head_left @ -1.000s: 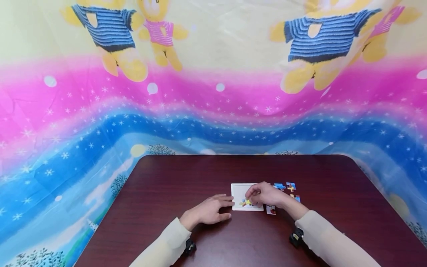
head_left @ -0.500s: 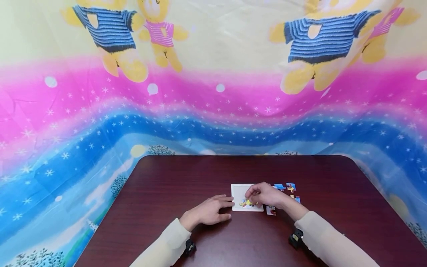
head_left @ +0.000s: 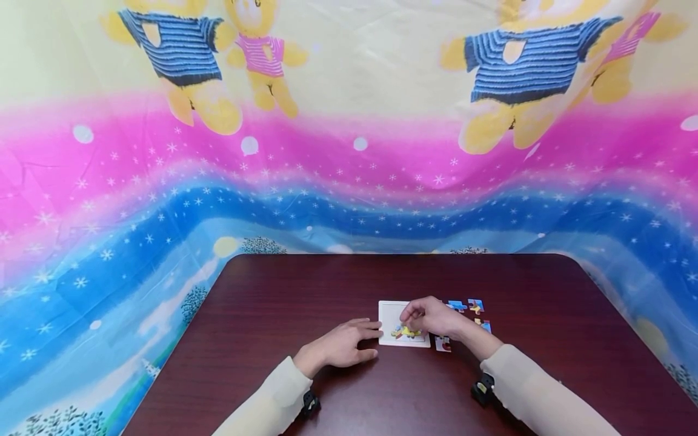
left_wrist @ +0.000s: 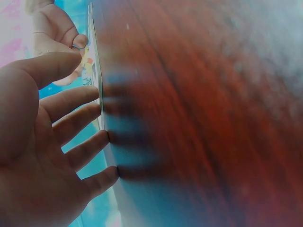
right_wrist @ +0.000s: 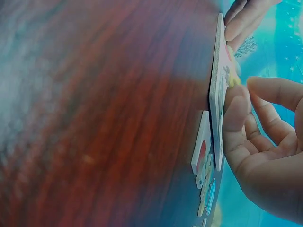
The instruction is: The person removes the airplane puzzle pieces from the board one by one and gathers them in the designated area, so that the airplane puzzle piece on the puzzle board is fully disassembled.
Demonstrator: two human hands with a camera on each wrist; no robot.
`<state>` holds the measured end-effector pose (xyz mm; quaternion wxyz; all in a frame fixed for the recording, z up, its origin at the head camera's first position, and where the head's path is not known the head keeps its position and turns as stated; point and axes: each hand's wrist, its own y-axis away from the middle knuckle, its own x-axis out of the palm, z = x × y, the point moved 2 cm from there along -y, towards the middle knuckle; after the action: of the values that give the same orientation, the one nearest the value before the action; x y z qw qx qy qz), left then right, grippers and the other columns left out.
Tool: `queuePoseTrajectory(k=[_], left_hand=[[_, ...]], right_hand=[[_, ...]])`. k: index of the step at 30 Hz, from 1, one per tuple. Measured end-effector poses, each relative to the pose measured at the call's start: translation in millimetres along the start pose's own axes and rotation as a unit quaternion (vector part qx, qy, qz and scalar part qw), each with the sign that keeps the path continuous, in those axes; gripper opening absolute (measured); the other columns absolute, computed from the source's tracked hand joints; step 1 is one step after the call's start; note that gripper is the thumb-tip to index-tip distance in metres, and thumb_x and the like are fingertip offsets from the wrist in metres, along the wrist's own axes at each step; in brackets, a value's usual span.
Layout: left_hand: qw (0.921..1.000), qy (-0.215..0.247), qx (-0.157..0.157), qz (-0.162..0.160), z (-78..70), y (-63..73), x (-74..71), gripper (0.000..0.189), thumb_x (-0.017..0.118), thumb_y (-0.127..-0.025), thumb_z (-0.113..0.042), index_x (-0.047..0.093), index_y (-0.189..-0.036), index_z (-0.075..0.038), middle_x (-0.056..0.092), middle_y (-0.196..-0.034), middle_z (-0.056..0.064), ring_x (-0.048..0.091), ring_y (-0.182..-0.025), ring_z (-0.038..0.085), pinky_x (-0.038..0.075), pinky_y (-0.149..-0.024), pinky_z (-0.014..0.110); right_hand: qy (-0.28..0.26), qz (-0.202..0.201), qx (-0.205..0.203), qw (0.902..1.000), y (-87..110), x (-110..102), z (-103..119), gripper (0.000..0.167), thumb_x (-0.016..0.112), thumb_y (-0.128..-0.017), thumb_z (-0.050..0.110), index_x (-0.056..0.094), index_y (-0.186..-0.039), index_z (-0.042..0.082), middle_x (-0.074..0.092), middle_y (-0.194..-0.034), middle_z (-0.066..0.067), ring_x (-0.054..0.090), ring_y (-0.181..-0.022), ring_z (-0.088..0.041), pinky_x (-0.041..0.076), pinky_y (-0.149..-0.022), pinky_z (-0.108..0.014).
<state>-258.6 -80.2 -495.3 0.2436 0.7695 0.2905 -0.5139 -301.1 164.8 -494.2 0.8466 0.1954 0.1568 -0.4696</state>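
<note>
A white puzzle tray (head_left: 388, 315) lies flat on the table, with a yellow, brown and blue picture section in its lower part. My left hand (head_left: 343, 344) rests beside it with fingers extended, fingertips at the tray's left edge. Over the tray's right half, my right hand (head_left: 431, 316) has curled fingers, thumb and index finger pinching a yellow puzzle piece (right_wrist: 233, 79) down at the tray surface. In the head view that hand hides much of the tray's right side. The left wrist view shows the straight left fingers (left_wrist: 85, 118) along the tray edge.
Several loose puzzle pieces lie right of the tray, among them a blue one (head_left: 457, 306), one at the far right (head_left: 475, 305) and a red-marked one (head_left: 443, 344) near the front. The dark wooden table (head_left: 305, 284) ends at a patterned cloth backdrop (head_left: 349, 175).
The tray has shifted very slightly toward the person, and a little more of the yellow picture shows under the right fingers. Both hands stay almost in place.
</note>
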Motion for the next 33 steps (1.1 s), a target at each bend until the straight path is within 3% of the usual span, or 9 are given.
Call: queuePoseTrajectory(k=[20,33], left_hand=[[1.0000,0.006,0.003,0.007,-0.2,0.6,-1.4,0.048,0.056,-0.101,-0.035,0.055,-0.145,-0.017,0.045,-0.157,0.000,0.036,-0.149,0.026,0.034,-0.121,0.039],[1.0000,0.001,0.005,0.005,-0.3,1.1,-2.0,0.048,0.057,-0.100,-0.035,0.055,-0.144,-0.017,0.046,-0.156,-0.001,0.037,-0.149,0.027,0.035,-0.120,0.040]], right_hand=[[0.042,-0.011,-0.004,0.9990,-5.2,2,-1,0.010,0.073,-0.088,0.007,0.071,-0.097,0.006,0.068,-0.087,-0.006,0.059,-0.077,-0.017,0.049,-0.054,-0.032],[0.005,-0.015,0.014,0.9998,0.2,-10,-4,0.014,0.072,-0.087,0.006,0.071,-0.101,0.003,0.069,-0.089,-0.007,0.060,-0.076,-0.019,0.051,-0.056,-0.032]])
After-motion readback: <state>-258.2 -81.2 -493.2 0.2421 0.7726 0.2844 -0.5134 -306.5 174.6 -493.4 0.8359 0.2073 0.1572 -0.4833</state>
